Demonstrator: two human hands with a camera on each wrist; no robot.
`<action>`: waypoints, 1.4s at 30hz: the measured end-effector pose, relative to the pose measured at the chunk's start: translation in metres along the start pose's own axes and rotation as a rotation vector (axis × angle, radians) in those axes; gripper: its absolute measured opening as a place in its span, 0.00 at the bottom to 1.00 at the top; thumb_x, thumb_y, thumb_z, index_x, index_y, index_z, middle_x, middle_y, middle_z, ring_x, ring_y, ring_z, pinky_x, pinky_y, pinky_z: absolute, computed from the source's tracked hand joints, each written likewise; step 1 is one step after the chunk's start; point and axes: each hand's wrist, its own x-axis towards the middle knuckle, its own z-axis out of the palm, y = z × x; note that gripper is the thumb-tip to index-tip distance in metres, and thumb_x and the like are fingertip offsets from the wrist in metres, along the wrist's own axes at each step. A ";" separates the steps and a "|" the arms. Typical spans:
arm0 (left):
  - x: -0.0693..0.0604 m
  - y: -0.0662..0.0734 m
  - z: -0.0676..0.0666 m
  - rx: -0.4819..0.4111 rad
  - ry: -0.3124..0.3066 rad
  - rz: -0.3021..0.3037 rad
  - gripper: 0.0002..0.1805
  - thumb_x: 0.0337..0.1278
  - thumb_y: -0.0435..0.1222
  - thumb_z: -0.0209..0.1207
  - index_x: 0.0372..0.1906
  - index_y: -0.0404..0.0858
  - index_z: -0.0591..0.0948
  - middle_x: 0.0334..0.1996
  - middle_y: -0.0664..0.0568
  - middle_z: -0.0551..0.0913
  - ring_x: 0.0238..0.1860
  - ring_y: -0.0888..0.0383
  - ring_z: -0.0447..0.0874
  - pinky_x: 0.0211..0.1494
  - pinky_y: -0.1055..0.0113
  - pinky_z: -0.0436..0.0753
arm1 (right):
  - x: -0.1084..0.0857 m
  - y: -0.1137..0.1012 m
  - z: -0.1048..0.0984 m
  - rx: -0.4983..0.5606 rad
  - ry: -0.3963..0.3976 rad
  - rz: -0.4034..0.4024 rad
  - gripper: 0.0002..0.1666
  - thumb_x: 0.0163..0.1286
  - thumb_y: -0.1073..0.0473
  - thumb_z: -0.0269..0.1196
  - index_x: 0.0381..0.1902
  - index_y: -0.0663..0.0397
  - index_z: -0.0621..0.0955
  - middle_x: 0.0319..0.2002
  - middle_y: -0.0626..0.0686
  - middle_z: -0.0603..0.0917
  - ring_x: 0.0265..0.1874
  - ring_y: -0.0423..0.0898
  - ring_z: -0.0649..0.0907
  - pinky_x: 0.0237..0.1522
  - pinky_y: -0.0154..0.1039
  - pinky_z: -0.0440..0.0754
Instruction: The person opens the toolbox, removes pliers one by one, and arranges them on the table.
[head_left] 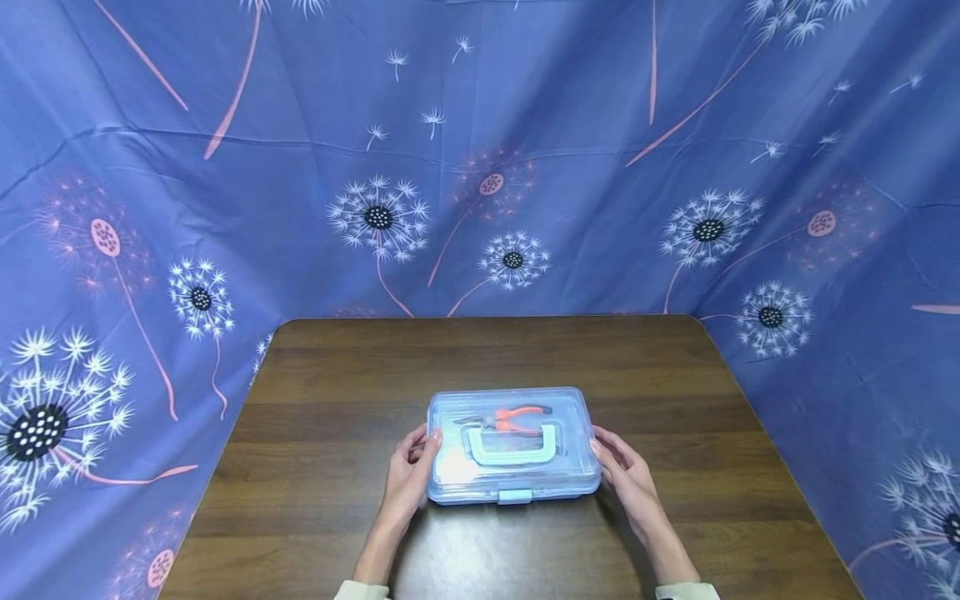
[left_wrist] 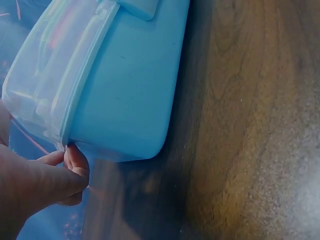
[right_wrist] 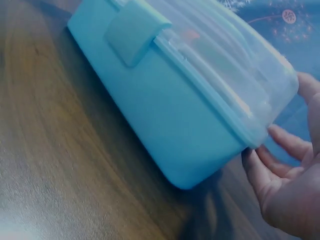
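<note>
Here, clear-lidded blue box, between both hands, touching

In the head view, blue cloth (head_left: 585, 83) printed with white and pink dandelions (head_left: 378, 217) hangs from nine o'clock through twelve to three, around a brown wood-grain tabletop (head_left: 322, 400) reaching six.

Blue dandelion-print cloth (head_left: 592, 200) bhd & beside brn wood tbl (head_left: 315, 433)

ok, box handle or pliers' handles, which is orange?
The pliers' handles, seen through the clear lid; the carry handle on top of the blue box is pale, nearly white.
</note>
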 end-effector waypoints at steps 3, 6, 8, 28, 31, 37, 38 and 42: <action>-0.001 0.000 0.000 -0.006 0.007 -0.010 0.34 0.69 0.52 0.63 0.68 0.32 0.76 0.57 0.43 0.78 0.46 0.56 0.76 0.46 0.70 0.76 | -0.004 -0.003 0.005 -0.005 0.041 0.028 0.32 0.79 0.47 0.60 0.71 0.62 0.72 0.66 0.61 0.76 0.55 0.35 0.81 0.53 0.30 0.80; -0.002 0.001 0.000 -0.009 0.006 -0.019 0.34 0.69 0.51 0.62 0.69 0.31 0.75 0.58 0.42 0.77 0.47 0.55 0.77 0.47 0.69 0.76 | -0.010 -0.006 0.011 -0.015 0.081 0.069 0.35 0.80 0.42 0.55 0.71 0.62 0.71 0.66 0.59 0.76 0.54 0.33 0.80 0.54 0.28 0.78; -0.002 0.003 0.000 -0.010 0.007 -0.039 0.35 0.69 0.52 0.63 0.70 0.31 0.74 0.58 0.42 0.77 0.48 0.55 0.77 0.48 0.68 0.76 | -0.016 -0.008 0.014 -0.012 0.104 0.105 0.38 0.82 0.38 0.50 0.71 0.64 0.70 0.65 0.58 0.76 0.54 0.33 0.79 0.54 0.27 0.77; 0.026 0.015 0.008 -0.002 0.023 -0.087 0.40 0.65 0.56 0.64 0.68 0.28 0.74 0.58 0.40 0.78 0.45 0.55 0.77 0.44 0.68 0.76 | -0.057 0.019 0.044 0.117 0.007 0.331 0.25 0.80 0.55 0.51 0.57 0.77 0.73 0.49 0.65 0.86 0.46 0.53 0.87 0.48 0.46 0.86; 0.027 0.014 0.008 -0.025 0.024 -0.098 0.39 0.65 0.55 0.65 0.68 0.29 0.75 0.58 0.41 0.79 0.44 0.55 0.77 0.43 0.69 0.77 | -0.058 0.019 0.052 0.086 -0.098 0.327 0.31 0.80 0.51 0.54 0.60 0.78 0.72 0.54 0.68 0.85 0.49 0.55 0.86 0.50 0.47 0.86; 0.026 0.011 0.007 -0.038 0.013 -0.103 0.40 0.64 0.56 0.66 0.69 0.31 0.75 0.58 0.41 0.79 0.45 0.55 0.77 0.44 0.68 0.77 | -0.060 0.018 0.062 0.132 -0.275 0.331 0.30 0.79 0.47 0.58 0.60 0.72 0.76 0.56 0.67 0.84 0.51 0.54 0.86 0.52 0.47 0.85; 0.026 0.011 0.007 -0.036 0.012 -0.099 0.40 0.64 0.56 0.66 0.69 0.30 0.75 0.58 0.41 0.79 0.45 0.55 0.77 0.44 0.68 0.77 | -0.060 0.018 0.063 0.149 -0.300 0.324 0.28 0.80 0.49 0.58 0.59 0.70 0.77 0.57 0.67 0.84 0.52 0.54 0.86 0.53 0.47 0.85; 0.027 0.011 0.007 -0.036 0.017 -0.082 0.40 0.63 0.56 0.66 0.68 0.30 0.75 0.58 0.41 0.79 0.46 0.53 0.77 0.44 0.68 0.77 | -0.058 0.017 0.066 0.227 -0.377 0.302 0.20 0.81 0.52 0.55 0.54 0.64 0.79 0.59 0.69 0.81 0.53 0.53 0.85 0.55 0.47 0.84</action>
